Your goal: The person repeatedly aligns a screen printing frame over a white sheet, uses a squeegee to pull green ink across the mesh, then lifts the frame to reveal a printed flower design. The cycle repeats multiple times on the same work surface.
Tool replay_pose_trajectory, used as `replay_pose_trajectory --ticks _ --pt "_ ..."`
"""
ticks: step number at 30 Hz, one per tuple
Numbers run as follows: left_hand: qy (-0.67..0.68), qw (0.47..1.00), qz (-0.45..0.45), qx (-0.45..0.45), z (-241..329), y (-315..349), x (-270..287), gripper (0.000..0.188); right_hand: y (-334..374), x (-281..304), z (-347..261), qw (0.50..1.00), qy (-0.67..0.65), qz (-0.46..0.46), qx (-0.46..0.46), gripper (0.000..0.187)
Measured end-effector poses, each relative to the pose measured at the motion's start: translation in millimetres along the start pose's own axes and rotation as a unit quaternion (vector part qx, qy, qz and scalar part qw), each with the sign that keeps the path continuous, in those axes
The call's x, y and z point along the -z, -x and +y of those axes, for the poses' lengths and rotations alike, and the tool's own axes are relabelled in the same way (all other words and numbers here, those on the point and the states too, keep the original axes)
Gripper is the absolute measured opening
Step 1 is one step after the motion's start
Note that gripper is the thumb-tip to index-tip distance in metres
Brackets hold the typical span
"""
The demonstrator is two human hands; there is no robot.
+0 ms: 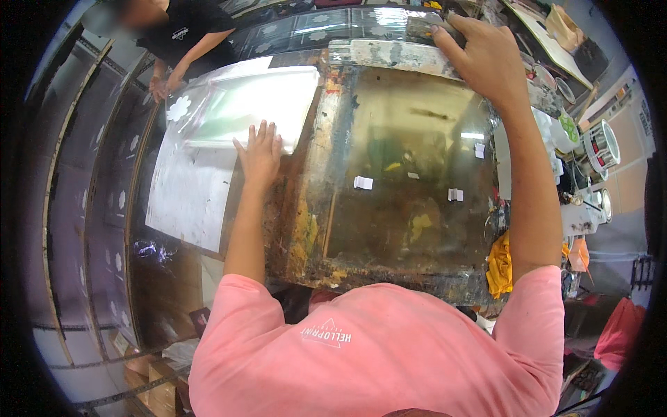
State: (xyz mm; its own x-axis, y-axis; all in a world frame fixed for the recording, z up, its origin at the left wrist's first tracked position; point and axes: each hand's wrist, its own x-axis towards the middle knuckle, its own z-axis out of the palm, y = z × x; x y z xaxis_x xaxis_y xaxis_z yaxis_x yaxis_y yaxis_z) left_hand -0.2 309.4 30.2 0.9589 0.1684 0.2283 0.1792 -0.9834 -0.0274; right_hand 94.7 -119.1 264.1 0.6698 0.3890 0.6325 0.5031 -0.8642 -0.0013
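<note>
My left hand [260, 156] lies with fingers spread on the near edge of a stack of clear plastic sheets [285, 90]. Beneath the stack is a white board [187, 187]. My right hand [486, 59] is raised over the far right corner of a screen-printing frame [389, 57]. Its thumb and forefinger curve around something I cannot make out, and its other fingers are hidden. The frame's yellowish, see-through mesh [417, 125] carries several small white paper tabs, one a folded tab [363, 182] on the left.
A co-worker in a dark shirt [187, 31] stands far left, hands near the board's corner. Racks of dark panels with white flower shapes [104, 187] line the left. Yellow cloth [500, 267] hangs at the table's right edge, near tubs and cans [601, 146].
</note>
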Motion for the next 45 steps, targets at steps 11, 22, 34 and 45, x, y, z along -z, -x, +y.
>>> replay_pose_trajectory --ticks 11,22,34,45 --pt "0.142 0.985 0.088 -0.05 -8.8 -36.6 36.8 0.047 3.9 -4.4 0.7 0.999 -0.017 0.035 0.008 0.052" --pt "0.179 0.946 -0.067 -0.261 225.4 42.3 6.5 0.08 -2.5 -4.8 -0.8 0.998 -0.029 0.064 0.003 0.052" --pt "0.189 0.908 -0.073 -0.368 324.7 73.6 -7.3 0.127 -11.6 -2.4 3.2 0.998 -0.041 0.054 0.006 0.055" --pt "0.202 0.896 -0.038 -0.393 325.2 76.5 -9.1 0.127 -16.3 2.6 2.2 0.999 -0.039 0.028 -0.006 0.058"
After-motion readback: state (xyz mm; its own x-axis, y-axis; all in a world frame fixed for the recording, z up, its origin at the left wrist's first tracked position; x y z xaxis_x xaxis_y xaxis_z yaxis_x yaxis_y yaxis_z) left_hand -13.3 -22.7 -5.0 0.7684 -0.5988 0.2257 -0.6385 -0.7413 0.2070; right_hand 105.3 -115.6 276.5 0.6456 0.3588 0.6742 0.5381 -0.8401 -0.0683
